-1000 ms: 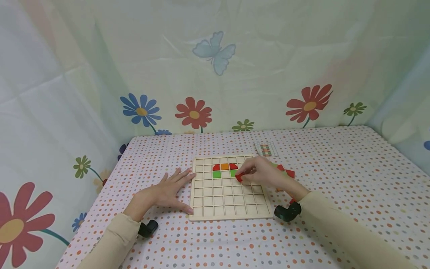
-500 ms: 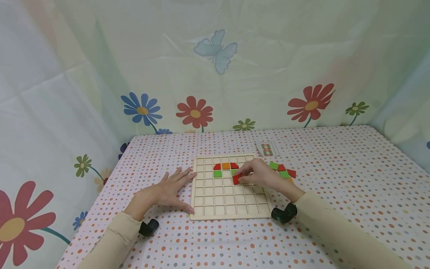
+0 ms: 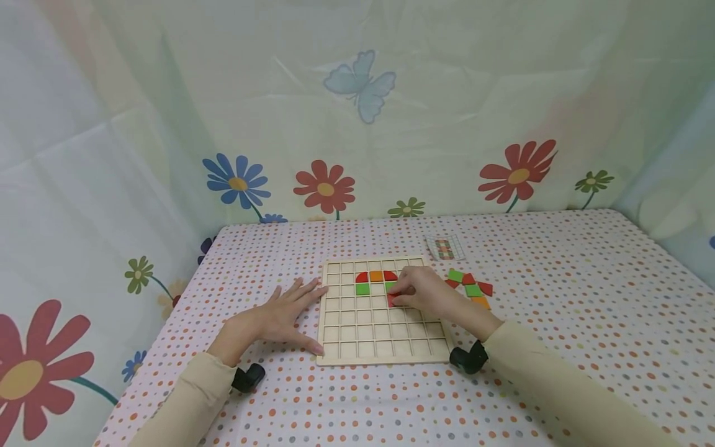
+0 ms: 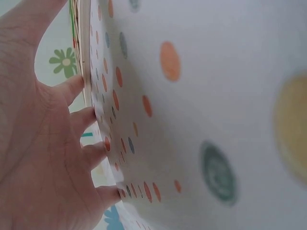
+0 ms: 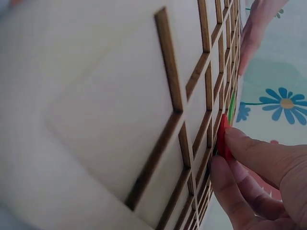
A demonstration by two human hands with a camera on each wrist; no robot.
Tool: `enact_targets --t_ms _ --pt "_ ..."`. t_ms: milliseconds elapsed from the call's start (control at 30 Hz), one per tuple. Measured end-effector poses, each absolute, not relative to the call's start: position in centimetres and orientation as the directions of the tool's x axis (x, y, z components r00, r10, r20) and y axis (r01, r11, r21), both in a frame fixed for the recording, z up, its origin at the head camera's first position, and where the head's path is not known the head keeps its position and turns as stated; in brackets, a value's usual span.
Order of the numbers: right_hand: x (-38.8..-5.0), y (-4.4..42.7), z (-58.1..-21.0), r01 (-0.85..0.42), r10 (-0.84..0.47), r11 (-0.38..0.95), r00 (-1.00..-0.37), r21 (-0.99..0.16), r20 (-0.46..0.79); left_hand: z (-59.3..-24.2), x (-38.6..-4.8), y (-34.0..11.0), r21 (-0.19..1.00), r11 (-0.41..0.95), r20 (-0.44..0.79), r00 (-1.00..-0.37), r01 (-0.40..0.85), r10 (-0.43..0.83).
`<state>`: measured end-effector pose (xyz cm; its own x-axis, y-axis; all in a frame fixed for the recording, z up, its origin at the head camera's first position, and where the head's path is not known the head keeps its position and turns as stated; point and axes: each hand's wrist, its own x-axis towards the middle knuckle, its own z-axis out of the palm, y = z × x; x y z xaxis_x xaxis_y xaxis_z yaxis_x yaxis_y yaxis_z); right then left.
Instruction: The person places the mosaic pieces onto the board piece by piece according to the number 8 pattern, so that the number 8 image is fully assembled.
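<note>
A wooden grid board lies on the spotted tablecloth. In its upper rows sit an orange tile between two red rounded tiles, with a green tile below the left one and another green one partly behind my right fingers. My right hand pinches a red tile at the cell below that green one; the right wrist view shows the red tile between thumb and fingers, against the grid. My left hand lies spread at the board's left edge, its thumb and a fingertip touching it.
Right of the board lie several loose tiles, among them a green one, an orange one and red ones. A small printed card with a coloured pattern lies behind the board's right corner. A flowered curtain hangs behind the table.
My right hand has shifted slightly left and down, and the red tile, tilted before, now lies lower and flatter at the grid. The left hand has stayed in place.
</note>
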<state>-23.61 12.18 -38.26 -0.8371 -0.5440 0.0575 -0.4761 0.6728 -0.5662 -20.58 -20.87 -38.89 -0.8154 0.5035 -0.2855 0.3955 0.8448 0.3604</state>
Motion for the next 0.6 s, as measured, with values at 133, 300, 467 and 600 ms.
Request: enact_targets --t_ms 133,300,467,600 --pt "-23.7 12.1 -38.3 -0.456 -0.529 0.686 -0.848 -0.567 0.042 -39.0 -20.6 -20.8 0.361 0.843 -0.281 -0.816 0.398 0.506" --pt "-23.7 11.9 -38.4 -0.484 -0.547 0.668 -0.835 -0.566 0.069 -39.0 -20.6 -20.8 0.37 0.839 -0.276 -0.816 0.399 0.509" --pt "-22.9 12.6 -38.0 -0.513 -0.591 0.632 -0.804 -0.581 0.067 -39.0 -20.6 -20.8 0.374 0.84 -0.284 -0.814 0.393 0.507" --pt "-21.7 13.8 -36.8 -0.552 -0.62 0.586 -0.777 -0.593 0.11 -38.9 -20.6 -20.8 0.376 0.839 -0.286 -0.812 0.393 0.509"
